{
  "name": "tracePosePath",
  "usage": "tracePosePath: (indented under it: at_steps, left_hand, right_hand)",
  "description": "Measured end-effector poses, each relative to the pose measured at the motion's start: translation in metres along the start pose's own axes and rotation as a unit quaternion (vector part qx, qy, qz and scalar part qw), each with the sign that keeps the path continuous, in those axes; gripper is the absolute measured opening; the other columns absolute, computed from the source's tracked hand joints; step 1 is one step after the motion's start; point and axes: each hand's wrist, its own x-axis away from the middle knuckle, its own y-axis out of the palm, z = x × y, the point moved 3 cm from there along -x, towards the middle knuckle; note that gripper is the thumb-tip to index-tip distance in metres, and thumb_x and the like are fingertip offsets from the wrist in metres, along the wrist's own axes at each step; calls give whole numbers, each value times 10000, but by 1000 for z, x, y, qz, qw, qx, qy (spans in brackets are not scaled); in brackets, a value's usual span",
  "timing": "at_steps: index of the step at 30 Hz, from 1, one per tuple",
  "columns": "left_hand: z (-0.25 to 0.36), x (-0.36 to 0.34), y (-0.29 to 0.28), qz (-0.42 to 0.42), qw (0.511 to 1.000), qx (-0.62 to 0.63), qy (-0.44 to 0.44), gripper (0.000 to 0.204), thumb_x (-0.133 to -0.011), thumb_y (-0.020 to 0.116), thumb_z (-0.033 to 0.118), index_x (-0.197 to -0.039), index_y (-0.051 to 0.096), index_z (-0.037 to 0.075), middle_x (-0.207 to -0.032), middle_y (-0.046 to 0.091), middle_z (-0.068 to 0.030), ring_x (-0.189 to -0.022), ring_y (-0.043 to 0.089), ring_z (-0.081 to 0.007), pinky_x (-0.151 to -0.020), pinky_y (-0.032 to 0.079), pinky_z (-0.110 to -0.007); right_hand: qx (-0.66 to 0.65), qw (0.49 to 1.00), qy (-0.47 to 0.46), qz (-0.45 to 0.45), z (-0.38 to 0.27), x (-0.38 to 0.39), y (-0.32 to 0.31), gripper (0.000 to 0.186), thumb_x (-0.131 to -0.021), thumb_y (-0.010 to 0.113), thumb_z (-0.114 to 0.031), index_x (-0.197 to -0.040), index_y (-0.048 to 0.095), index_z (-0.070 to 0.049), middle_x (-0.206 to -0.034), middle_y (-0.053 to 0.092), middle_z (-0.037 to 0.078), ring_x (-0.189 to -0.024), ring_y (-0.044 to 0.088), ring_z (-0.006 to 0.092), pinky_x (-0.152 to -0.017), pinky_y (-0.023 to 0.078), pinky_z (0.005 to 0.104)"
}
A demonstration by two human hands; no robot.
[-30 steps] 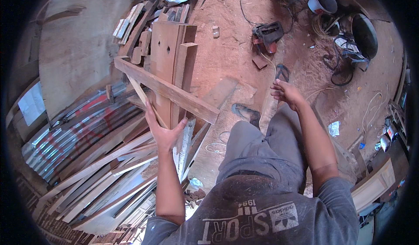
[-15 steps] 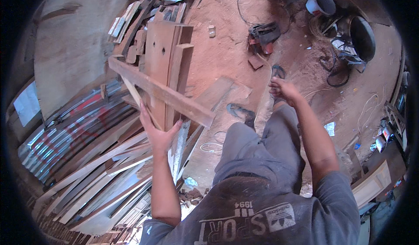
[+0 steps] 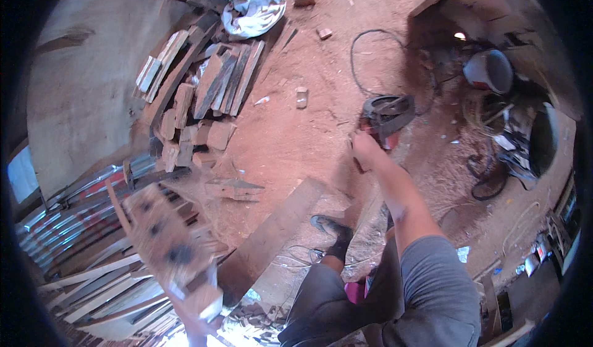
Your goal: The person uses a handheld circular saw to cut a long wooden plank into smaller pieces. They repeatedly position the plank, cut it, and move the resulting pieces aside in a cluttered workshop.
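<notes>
At the lower left, my left hand (image 3: 194, 327) is smeared by motion at the lower end of a bundle of wooden boards (image 3: 145, 220). The boards are blurred too, while the ground around them is sharp; they tilt with the hand, one showing dark holes. My right arm stretches forward. Its hand (image 3: 369, 151) is closed against the near side of a red and black power tool (image 3: 389, 115) lying on the ground. A brown edge shows just under these fingers; whether they grip it or the tool's body is hidden.
A wide plank (image 3: 272, 236) lies left of my feet. Stacked offcuts (image 3: 228, 78) and a white sack (image 3: 250, 7) are at the far left, above corrugated metal sheets (image 3: 55, 214). A black cable (image 3: 353, 57) loops beyond the tool. A bucket (image 3: 488, 71) stands at the far right.
The boards have swung down and left with my left hand. My right hand has reached forward from beside my knee to the power tool. My view has shifted, and the boards uncover the plank.
</notes>
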Motion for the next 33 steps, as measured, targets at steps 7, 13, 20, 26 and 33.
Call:
tracePosePath:
  at_steps: [7, 13, 20, 26, 33]
  left_hand:
    - [4, -20, -4, -48, 998, -39, -27, 1690, -512, 995, 662, -1753, 14, 66, -1779, 129, -264, -1640, 193, -435, -1325, 202, -590]
    - [-4, -25, -3, -49, 999, -22, 0, 1680, -506, 1009, 615, -1752, 24, 67, -1763, 159, -282, -1627, 211, -454, -1317, 214, -598]
    - [13, 1, -4, -15, 1000, -10, -6, 1641, -501, 1029, 503, -1750, 55, 71, -1720, 236, -312, -1584, 270, -499, -1295, 246, -615]
    - [15, 2, 9, 6, 1000, 10, -24, 1596, -502, 1009, 445, -1755, 80, 107, -1682, 319, -282, -1538, 340, -485, -1270, 292, -597]
    - [34, -12, 6, 54, 998, 11, -4, 1532, -573, 984, 509, -1766, 76, 193, -1574, 417, -236, -1430, 434, -472, -1209, 327, -630]
  right_hand:
    - [75, 969, 187, -143, 54, -97, 52, 430, -1065, 491, -248, -1351, 732, -38, -1453, 676, 203, -1328, 673, 345, -1101, 545, 516]
    - [59, 983, 175, 11, 105, -22, 19, 488, -1065, 480, -227, -1504, 572, -35, -1405, 682, 248, -1281, 680, 425, -1054, 552, 532]
    - [-129, 960, 224, 110, 80, 194, -182, 602, -888, 765, -392, -1295, 649, 37, -1234, 721, 344, -1230, 696, 480, -1050, 557, 501]
    - [-279, 919, 225, 161, -113, 375, -290, 564, -990, 775, -365, -1406, 672, 2, -1327, 746, 187, -1285, 691, 277, -1109, 513, 406]
    - [-346, 918, 119, 152, -196, 419, -281, 410, -1036, 750, -276, -1326, 709, 12, -1141, 758, 61, -1087, 704, 156, -966, 557, 323]
